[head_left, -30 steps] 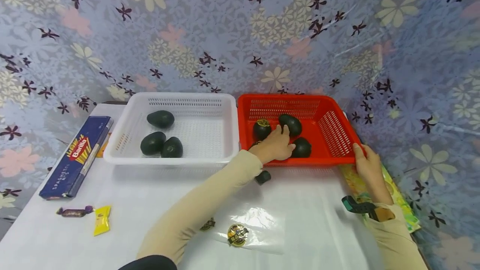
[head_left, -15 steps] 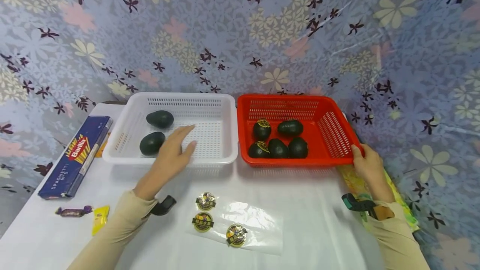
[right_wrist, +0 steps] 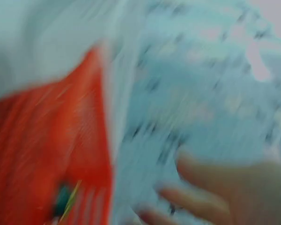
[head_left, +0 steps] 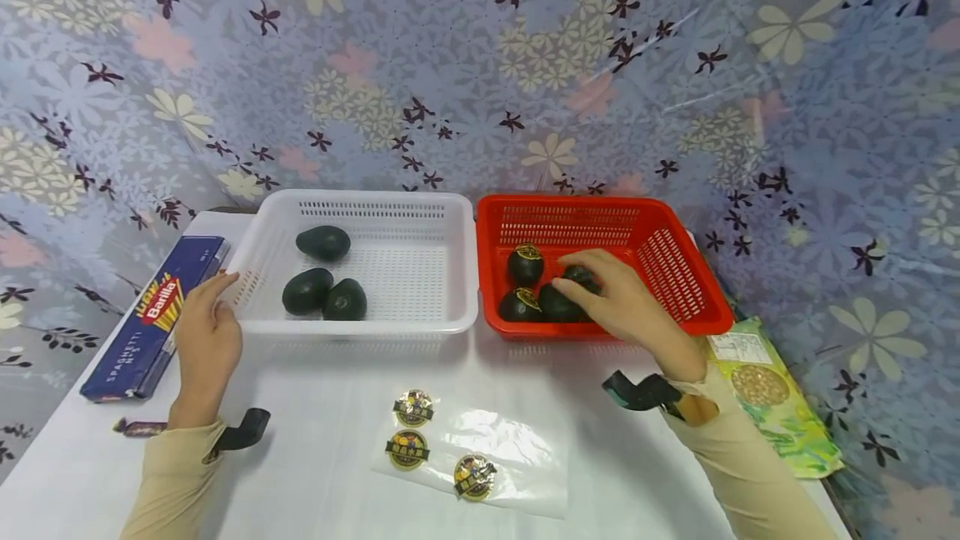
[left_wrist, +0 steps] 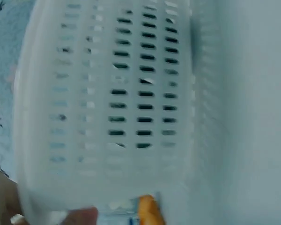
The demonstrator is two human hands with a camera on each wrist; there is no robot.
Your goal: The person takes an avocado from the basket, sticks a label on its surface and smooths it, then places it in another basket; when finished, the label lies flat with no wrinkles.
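Right grip (head_left: 622,302) covers hidden avocados (head_left: 558,302), hold unclear; left grip (head_left: 206,332) relaxed beside white basket (head_left: 247,273).

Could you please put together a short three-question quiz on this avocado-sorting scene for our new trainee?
1. True or false: the white basket stands to the left of the red basket.
2. How many avocados lie in the white basket?
3. Which hand reaches in among the avocados in the red basket: A) the left hand, B) the right hand, C) neither?

Key
1. True; the two stand side by side.
2. Three: one avocado at the back, two together in front.
3. B; the left hand rests at the white basket's left edge, beside the spaghetti box.
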